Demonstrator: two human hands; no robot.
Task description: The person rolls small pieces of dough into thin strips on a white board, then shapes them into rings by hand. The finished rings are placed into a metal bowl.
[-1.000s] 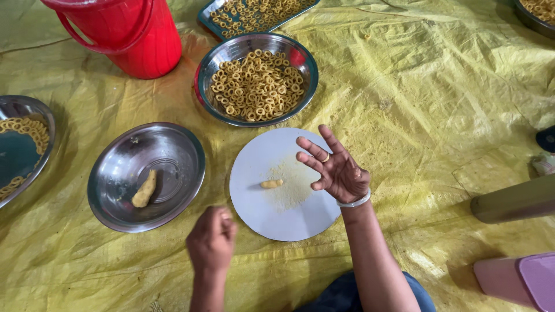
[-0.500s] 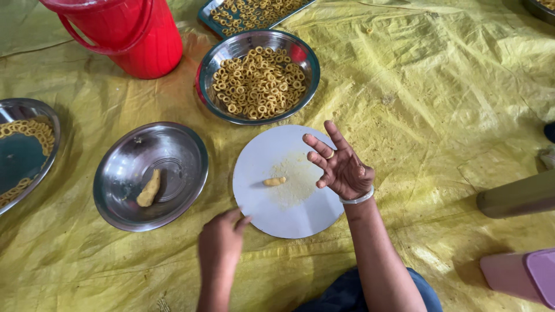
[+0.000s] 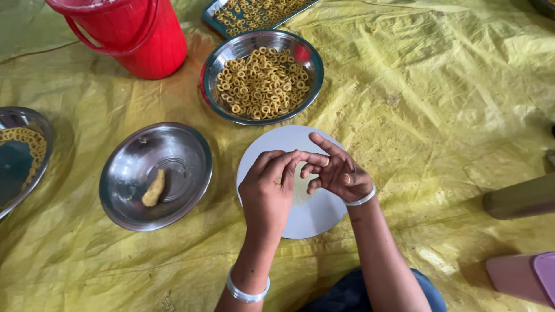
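White disc under left hand, right hand, fingertips apparently touching

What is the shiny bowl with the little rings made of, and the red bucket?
The bowl of rings looks like polished metal, probably steel: its rim mirrors light and the bucket's red. The red bucket looks like smooth plastic, with an even colour, a soft gloss and a moulded handle.

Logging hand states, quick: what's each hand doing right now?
Left hand: fingers curled, fingertips meeting the right hand; contents cannot be told.
Right hand: fingers partly open over the white plate; contents cannot be told.
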